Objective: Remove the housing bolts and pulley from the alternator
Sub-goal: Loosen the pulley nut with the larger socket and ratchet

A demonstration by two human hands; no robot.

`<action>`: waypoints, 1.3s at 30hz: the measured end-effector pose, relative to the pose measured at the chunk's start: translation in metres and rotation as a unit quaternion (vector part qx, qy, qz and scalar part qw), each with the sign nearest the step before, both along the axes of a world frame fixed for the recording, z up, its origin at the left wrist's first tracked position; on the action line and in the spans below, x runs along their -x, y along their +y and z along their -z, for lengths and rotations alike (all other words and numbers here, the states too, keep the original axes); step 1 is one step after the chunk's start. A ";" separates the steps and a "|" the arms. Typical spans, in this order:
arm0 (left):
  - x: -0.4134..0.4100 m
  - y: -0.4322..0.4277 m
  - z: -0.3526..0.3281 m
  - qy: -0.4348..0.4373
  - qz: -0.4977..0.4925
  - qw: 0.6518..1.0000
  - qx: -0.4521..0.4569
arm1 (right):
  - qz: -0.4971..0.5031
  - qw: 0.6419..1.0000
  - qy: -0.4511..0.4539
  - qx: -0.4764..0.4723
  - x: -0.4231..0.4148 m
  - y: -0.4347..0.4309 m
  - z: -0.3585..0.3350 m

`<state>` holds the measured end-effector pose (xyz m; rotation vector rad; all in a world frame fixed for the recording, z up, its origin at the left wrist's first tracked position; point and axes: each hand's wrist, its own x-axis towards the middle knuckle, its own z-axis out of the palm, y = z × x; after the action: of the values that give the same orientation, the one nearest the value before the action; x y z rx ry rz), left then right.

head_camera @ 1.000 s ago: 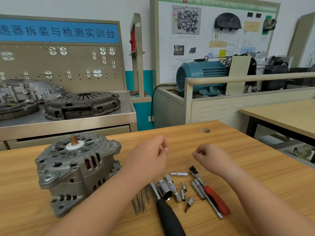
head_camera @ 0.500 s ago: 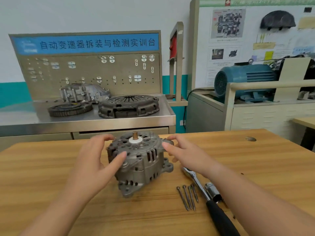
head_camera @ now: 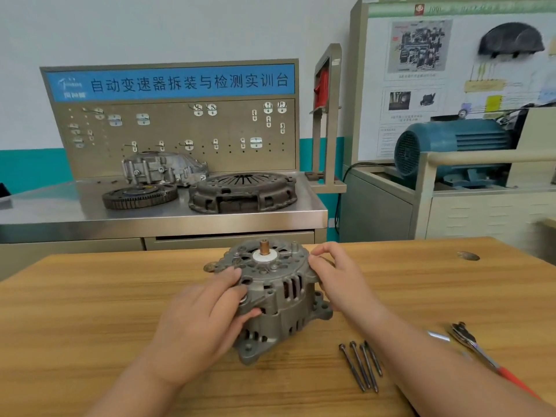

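Note:
A grey cast alternator [head_camera: 275, 293] stands on the wooden table [head_camera: 90, 311] with its bare copper-coloured shaft [head_camera: 264, 247] pointing up; no pulley sits on the shaft. My left hand [head_camera: 204, 323] grips the housing's left front, thumb and fingers curled over its edge. My right hand [head_camera: 340, 281] holds the right rim with curled fingers. Several long dark housing bolts [head_camera: 361, 367] lie side by side on the table, right of the alternator.
A ratchet with a red handle [head_camera: 481, 353] lies at the right, partly behind my right forearm. Behind the table stands a steel bench [head_camera: 168, 218] carrying a clutch cover [head_camera: 242, 192], a flywheel [head_camera: 140, 197] and a gearbox housing [head_camera: 164, 170]. A blue motor [head_camera: 451, 149] sits at the right.
Both hands left the tools on the right and closed on the alternator, which now stands in the middle of my view. The sockets and black handle have dropped out of sight.

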<state>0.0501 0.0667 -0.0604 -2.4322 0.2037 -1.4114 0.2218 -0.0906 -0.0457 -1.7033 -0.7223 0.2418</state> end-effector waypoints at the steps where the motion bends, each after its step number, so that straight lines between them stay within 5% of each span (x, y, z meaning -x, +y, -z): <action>1: 0.001 0.002 0.001 -0.005 0.000 1.000 0.000 | -0.004 1.000 -0.014 -0.002 0.002 -0.001 0.000; 6: 0.005 0.011 0.001 -0.030 -0.003 0.999 0.033 | 0.011 0.998 -0.066 0.007 0.007 0.004 -0.011; 11: 0.007 0.019 -0.006 -0.048 -0.040 0.984 0.165 | -0.016 0.990 -0.095 0.099 -0.002 0.033 -0.040; 15: 0.013 0.018 -0.006 -0.051 -0.044 0.989 0.129 | -0.069 0.982 -0.075 0.158 -0.008 0.048 -0.050; 21: 0.020 0.006 -0.010 -0.024 -0.070 0.976 0.204 | -0.089 0.989 -0.046 0.111 0.002 0.033 -0.043; 28: 0.028 0.000 -0.011 0.007 -0.070 0.952 0.299 | -0.136 0.972 -0.191 0.019 0.019 -0.022 -0.004; 33: 0.047 -0.007 -0.001 0.067 0.050 0.916 0.392 | -0.158 0.900 -0.400 0.071 0.015 -0.046 0.009; 39: 0.065 -0.020 0.010 0.030 -0.076 0.987 0.135 | -0.130 0.873 -0.451 0.131 0.009 -0.044 0.015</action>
<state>-0.0144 0.0471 -0.0704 -2.6420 -0.1701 -1.3768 0.2132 -0.1342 -0.0603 -1.9528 -1.6753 -0.3271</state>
